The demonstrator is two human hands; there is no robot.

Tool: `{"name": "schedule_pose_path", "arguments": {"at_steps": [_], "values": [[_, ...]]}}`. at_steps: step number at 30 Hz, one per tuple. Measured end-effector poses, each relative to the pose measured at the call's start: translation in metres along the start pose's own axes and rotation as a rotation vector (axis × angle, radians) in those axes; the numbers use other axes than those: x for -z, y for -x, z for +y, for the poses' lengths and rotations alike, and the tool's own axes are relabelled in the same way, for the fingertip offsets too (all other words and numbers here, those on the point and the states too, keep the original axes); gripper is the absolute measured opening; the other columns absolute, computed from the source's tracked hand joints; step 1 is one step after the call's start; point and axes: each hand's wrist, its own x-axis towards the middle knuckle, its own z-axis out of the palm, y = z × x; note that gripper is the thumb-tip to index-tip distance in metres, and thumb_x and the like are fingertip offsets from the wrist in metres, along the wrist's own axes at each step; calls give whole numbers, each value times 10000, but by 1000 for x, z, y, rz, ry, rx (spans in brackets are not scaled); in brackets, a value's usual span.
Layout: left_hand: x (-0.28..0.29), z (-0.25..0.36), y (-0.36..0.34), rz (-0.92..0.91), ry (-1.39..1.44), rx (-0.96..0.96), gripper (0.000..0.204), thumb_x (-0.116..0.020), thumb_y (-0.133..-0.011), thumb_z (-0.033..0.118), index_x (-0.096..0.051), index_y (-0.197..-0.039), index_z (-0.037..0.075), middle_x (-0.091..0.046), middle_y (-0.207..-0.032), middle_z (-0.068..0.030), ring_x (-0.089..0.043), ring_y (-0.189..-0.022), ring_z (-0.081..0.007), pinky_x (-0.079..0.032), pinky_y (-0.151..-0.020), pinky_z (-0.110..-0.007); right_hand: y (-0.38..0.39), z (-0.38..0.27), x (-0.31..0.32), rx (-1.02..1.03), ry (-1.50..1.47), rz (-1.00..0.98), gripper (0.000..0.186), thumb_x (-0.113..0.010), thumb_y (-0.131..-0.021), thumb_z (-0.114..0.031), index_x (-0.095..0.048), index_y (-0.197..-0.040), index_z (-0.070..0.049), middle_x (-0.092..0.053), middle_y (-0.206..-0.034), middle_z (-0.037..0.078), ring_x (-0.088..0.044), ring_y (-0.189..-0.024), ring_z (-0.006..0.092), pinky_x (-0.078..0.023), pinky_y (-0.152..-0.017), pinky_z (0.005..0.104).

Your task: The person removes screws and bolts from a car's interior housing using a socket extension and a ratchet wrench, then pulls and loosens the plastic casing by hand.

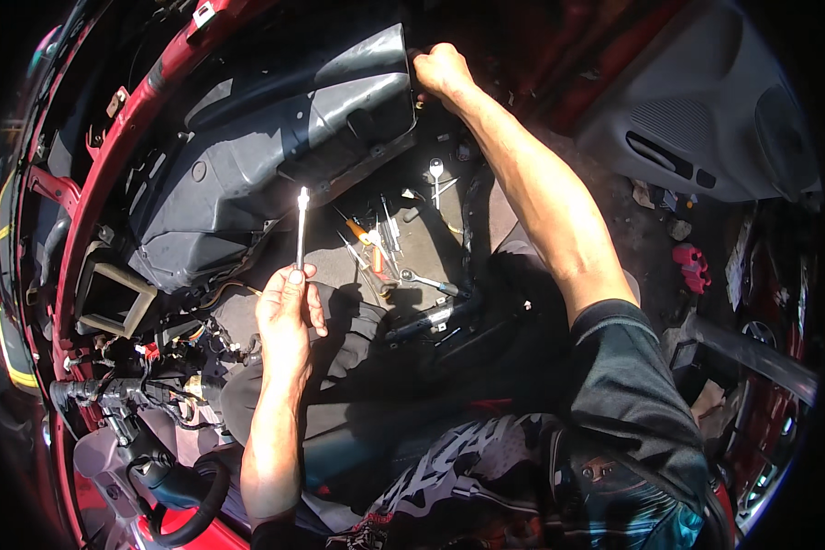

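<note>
My left hand (287, 316) is closed round the lower end of a shiny metal socket extension bar (302, 229), which points up and away from me. The bar's far tip is close to a large black plastic housing (330, 119). At the right end of that housing my right hand (442, 71) is curled into a fist, its fingertips turned away, so whatever it grips is hidden. Between my arms, a ratchet (436, 170) and a second ratchet with a dark handle (426, 281) lie on the car floor. Orange-handled screwdrivers (356, 227) and several slim tools are beside them.
A bare red metal frame (110, 174) curves along the left. Loose wiring and connectors (151, 353) hang near the steering wheel (197, 513). On the right are a grey door panel (687, 119) and a pink object (691, 266) on the ground.
</note>
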Motion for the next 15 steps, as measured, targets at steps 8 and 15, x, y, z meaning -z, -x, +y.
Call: {"name": "schedule_pose_path", "arguments": {"at_steps": [8,15], "values": [[-28,12,-11,-167,-142,-121,237,-559,-1016,222,-613,-1072,-2,-543,-674,-8,-467,-467,-58,-409,-417,-205,-25,-2,-4,-112,-577,32,83,-654,-821,0,-669,-825,81,-676,-746,155,-630,-532,199,-473,-385,286],[-29,7,-13,-200,-210,-156,219,-554,-1019,193,-609,-1070,-12,-510,-633,8,-446,-468,-47,-397,-421,-200,-19,25,-13,-104,-917,-92,121,-597,-914,-29,-613,-814,39,-588,-678,76,-505,-479,112,-408,-394,251]]}}
